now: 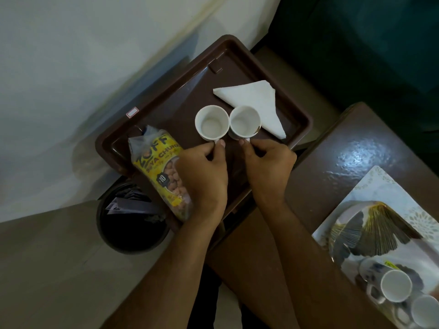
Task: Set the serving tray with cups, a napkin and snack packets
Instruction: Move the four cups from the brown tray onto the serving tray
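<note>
While both cups stand mid-tray [237, 67], rims touching, each hand pinches a handle: left hand [202, 172] grasps the left cup [211, 125], right hand [268, 167] grasps the right cup [244, 121]. Handles face the person, likely for paired, aligned placement. Napkin [251, 100] lies at the tray's far side, partly under the right cup. Packet [161, 167] rests at the tray's left end, overhanging its near rim. Only one packet is aboard; more seem due.
</note>
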A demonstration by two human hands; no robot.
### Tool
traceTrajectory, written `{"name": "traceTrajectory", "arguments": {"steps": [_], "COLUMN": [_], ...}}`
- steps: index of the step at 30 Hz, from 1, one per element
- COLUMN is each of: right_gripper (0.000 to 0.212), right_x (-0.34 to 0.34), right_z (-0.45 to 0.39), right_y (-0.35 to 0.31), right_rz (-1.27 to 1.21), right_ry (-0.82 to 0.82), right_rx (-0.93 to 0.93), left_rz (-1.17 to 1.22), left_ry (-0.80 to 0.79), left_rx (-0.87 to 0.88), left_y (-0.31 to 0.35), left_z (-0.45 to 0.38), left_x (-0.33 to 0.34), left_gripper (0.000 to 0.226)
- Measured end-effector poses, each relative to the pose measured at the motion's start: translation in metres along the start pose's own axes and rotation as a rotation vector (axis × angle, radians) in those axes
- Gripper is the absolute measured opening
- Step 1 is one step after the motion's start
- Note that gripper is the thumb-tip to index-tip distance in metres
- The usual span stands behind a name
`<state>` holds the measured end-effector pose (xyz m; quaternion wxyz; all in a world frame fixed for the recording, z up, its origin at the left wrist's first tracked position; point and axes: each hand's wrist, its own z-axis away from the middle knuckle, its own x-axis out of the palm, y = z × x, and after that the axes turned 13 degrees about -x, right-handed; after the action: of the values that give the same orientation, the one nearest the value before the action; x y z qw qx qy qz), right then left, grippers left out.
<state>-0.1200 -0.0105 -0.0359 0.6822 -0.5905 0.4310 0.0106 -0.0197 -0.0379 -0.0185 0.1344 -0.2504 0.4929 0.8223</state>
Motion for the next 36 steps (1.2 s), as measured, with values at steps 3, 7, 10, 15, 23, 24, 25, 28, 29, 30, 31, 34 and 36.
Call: {"name": "traceTrajectory", "arguments": {"steps": [3, 7, 10, 15, 23, 24, 25, 28, 29, 30, 31, 34, 36], "right_gripper": [0.019, 0.015, 0.018, 0.020, 0.027, 0.025, 0.023, 0.021, 0.022, 0.025, 0.026, 0.030, 0.033], "right_x": [-0.018, -0.051, -0.079, -0.133, -0.219, -0.230, -0.240, -0.267, -0.275, -0.283, -0.291, -0.308, -0.319], "right_z": [0.003, 0.008, 0.015, 0.038, 0.086, 0.093, 0.099, 0.117, 0.123, 0.129, 0.135, 0.151, 0.161], "right_y": [0.001, 0.010, 0.021, 0.048, 0.100, 0.106, 0.111, 0.125, 0.132, 0.138, 0.144, 0.162, 0.173], "right_rz": [-0.004, -0.015, -0.011, 0.056, 0.089, 0.079, 0.075, 0.091, 0.090, 0.094, 0.106, 0.091, 0.081], "right_ry": [0.059, 0.124, 0.154, 0.218, 0.325, 0.347, 0.371, 0.418, 0.436, 0.453, 0.466, 0.498, 0.512], "right_rx": [-0.031, -0.046, -0.047, -0.002, 0.116, 0.135, 0.150, 0.166, 0.177, 0.184, 0.190, 0.226, 0.242], "left_rz": [0.000, -0.009, -0.035, -0.086, -0.144, -0.164, -0.183, -0.208, -0.214, -0.220, -0.229, -0.259, -0.287], "left_ry": [-0.005, -0.030, -0.059, -0.124, -0.301, -0.313, -0.325, -0.372, -0.391, -0.409, -0.428, -0.498, -0.531], "left_rx": [0.049, 0.088, 0.126, 0.159, 0.232, 0.258, 0.283, 0.340, 0.356, 0.376, 0.396, 0.438, 0.469], "left_y": [0.009, 0.020, 0.024, 0.027, 0.025, 0.025, 0.025, 0.020, 0.018, 0.016, 0.015, 0.010, 0.005], "left_z": [0.015, 0.045, 0.070, 0.121, 0.215, 0.226, 0.237, 0.261, 0.269, 0.277, 0.284, 0.299, 0.306], "left_x": [0.003, 0.014, 0.025, 0.051, 0.093, 0.098, 0.103, 0.120, 0.125, 0.131, 0.135, 0.146, 0.155], "left_gripper": [0.029, 0.033, 0.032, 0.031, 0.017, 0.016, 0.016, 0.019, 0.021, 0.024, 0.026, 0.028, 0.032]}}
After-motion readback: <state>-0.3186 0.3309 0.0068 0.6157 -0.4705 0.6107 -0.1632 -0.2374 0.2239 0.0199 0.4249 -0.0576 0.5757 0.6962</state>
